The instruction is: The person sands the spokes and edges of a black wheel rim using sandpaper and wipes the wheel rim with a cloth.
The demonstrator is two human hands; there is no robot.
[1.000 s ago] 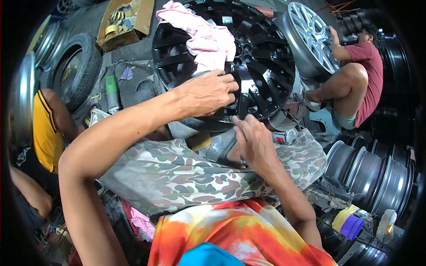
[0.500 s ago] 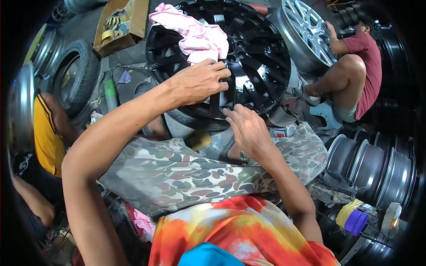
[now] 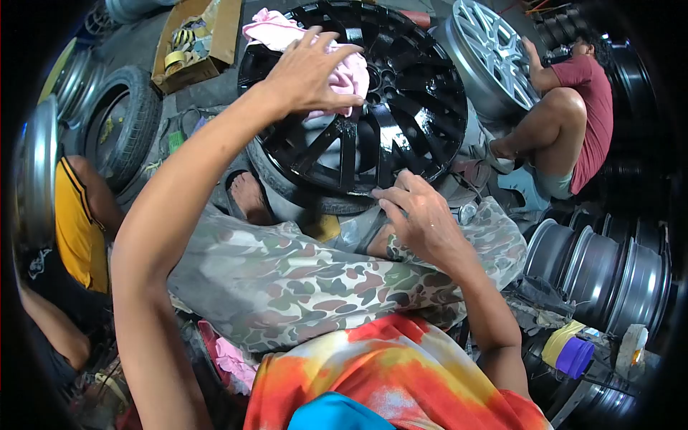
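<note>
Under spread left hand point(image 3: 307, 77): pink cloth point(image 3: 352, 77) on black wheel point(image 3: 347, 154) | at near edge: right hand point(image 3: 428, 221), grip unclear

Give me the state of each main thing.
Black wheel: glossy, face up.
Pink cloth: crumpled, on the black wheel.
Left hand: fingers spread, at the pink cloth.
Right hand: fingers bent, at black wheel's near edge.
Silver wheel: tyreless.
Tyre: no wheel inside.
Cardboard box: open, holding things.

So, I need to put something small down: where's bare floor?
A grey floor patch lies between the brown cardboard box and black rubber tyre. The glossy black spoked wheel is crowded by pink cloth and the left hand; grey metal wheels crowd lower right.
</note>
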